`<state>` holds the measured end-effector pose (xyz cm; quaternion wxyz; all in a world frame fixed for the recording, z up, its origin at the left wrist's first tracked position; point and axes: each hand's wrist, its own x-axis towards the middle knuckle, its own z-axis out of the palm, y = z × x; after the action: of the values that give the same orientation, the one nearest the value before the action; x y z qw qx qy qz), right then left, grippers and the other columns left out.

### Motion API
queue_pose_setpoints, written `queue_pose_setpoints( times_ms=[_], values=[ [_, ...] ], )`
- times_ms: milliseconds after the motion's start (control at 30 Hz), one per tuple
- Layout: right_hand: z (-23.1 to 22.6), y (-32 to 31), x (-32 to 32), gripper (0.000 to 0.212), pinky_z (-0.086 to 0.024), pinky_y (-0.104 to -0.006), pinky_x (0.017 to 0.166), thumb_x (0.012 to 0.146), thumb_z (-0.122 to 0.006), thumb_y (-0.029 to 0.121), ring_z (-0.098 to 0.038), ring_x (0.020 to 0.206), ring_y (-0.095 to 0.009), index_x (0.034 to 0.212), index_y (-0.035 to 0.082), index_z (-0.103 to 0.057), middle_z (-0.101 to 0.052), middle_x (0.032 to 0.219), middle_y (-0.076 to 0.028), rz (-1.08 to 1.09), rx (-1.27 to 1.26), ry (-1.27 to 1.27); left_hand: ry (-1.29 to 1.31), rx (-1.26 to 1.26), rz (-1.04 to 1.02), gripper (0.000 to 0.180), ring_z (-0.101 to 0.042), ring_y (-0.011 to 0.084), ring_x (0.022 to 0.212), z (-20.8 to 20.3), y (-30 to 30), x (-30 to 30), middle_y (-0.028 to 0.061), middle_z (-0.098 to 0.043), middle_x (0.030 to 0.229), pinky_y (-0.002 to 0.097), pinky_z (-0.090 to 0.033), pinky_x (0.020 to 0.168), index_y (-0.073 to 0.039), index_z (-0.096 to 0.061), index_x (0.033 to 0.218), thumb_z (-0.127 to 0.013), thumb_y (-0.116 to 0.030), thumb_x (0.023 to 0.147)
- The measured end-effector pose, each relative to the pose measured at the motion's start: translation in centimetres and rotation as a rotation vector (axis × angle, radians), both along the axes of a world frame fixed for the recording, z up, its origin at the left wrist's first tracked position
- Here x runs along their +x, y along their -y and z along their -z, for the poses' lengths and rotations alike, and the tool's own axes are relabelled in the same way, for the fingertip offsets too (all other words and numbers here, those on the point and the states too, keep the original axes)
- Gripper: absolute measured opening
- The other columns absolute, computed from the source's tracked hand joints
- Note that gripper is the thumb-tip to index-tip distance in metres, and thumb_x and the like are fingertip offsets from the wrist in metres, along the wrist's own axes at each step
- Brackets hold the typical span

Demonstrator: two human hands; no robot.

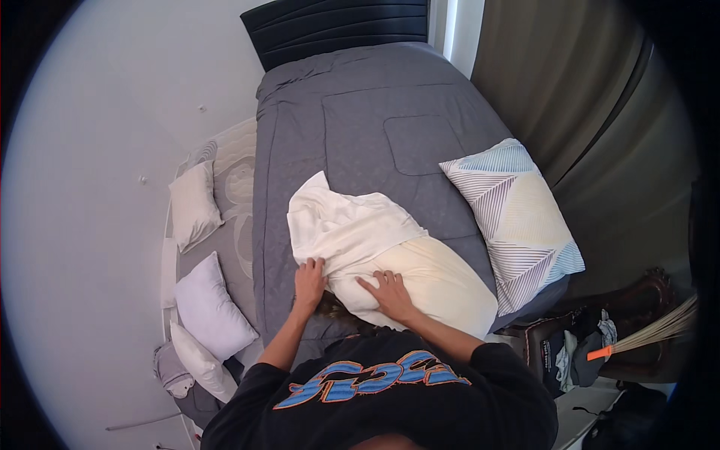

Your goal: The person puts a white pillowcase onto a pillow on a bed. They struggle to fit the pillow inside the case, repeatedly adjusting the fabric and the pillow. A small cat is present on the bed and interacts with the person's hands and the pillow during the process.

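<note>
A cream pillow [450,285] lies slantwise on the grey-covered bed, close in front of me. A loose white pillowcase [349,225] covers its far left part, and a slack corner of the cloth points away from me. My left hand [308,283] has its fingers bent over the near left edge of the pillowcase, pinching the cloth. Resting on the pillow just below the edge of the case, my right hand [391,294] has its fingers spread. The pillow's near left end is partly hidden by my arms and shirt.
A patterned pillow [517,225] lies at the bed's right edge. Left of the bed, a bare mattress [238,176] holds several pale pillows, including a lavender one [214,307]. A carved chair [652,300] with clothes and an orange-handled broom [600,352] stands at the right, below the curtain [555,67].
</note>
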<state>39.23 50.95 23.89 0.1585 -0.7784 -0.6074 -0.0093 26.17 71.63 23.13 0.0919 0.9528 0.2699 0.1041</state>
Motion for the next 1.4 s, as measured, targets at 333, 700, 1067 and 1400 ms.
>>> queue_pose_setpoints(
  times_ms=[333,700,1067,1400],
  values=[
    [-2.0,-3.0,6.1,0.033,-0.05,-0.0371,0.074,0.061,-0.07,0.005,-0.063,0.083,-0.03,0.093,0.009,-0.066,-0.066,0.086,-0.009,0.179,0.524,-0.462,0.42,-0.736,0.126,0.017,-0.057,0.039,0.069,-5.9,9.7,3.1,0.022,-0.058,0.076,0.0431,-0.044,0.064,0.002,-0.055,0.099,-0.051,-0.011,0.089],
    [2.0,-5.5,20.1,0.038,-0.047,-0.0265,0.078,0.076,-0.065,0.005,-0.057,0.089,-0.013,0.112,0.007,-0.055,-0.061,0.1,-0.006,0.253,0.783,-1.218,0.573,-0.103,0.621,0.035,-0.052,0.0268,0.09,-17.0,9.0,16.2,0.011,-0.055,0.096,0.037,-0.039,0.081,-0.007,-0.057,0.113,-0.057,-0.008,0.078],
    [9.8,1.8,24.2,0.038,-0.05,-0.0395,0.075,0.075,-0.066,0.012,-0.063,0.088,-0.033,0.113,0.007,-0.06,-0.066,0.092,-0.018,0.863,0.035,-0.4,0.16,-0.379,0.357,0.045,-0.05,0.035,0.111,2.0,-0.9,10.6,0.0156,-0.052,0.12,0.0422,-0.041,0.094,-0.013,-0.055,0.119,-0.065,-0.006,0.076],
    [5.3,-1.5,25.1,0.032,-0.046,-0.0375,0.085,0.077,-0.064,0.01,-0.058,0.097,-0.029,0.109,0.008,-0.062,-0.062,0.107,-0.011,0.388,0.332,-0.291,0.25,-0.301,-0.027,0.041,-0.055,0.0371,0.095,6.0,-1.4,14.5,0.0167,-0.053,0.11,0.0437,-0.046,0.083,-0.011,-0.051,0.117,-0.065,-0.014,0.079]
  ],
)
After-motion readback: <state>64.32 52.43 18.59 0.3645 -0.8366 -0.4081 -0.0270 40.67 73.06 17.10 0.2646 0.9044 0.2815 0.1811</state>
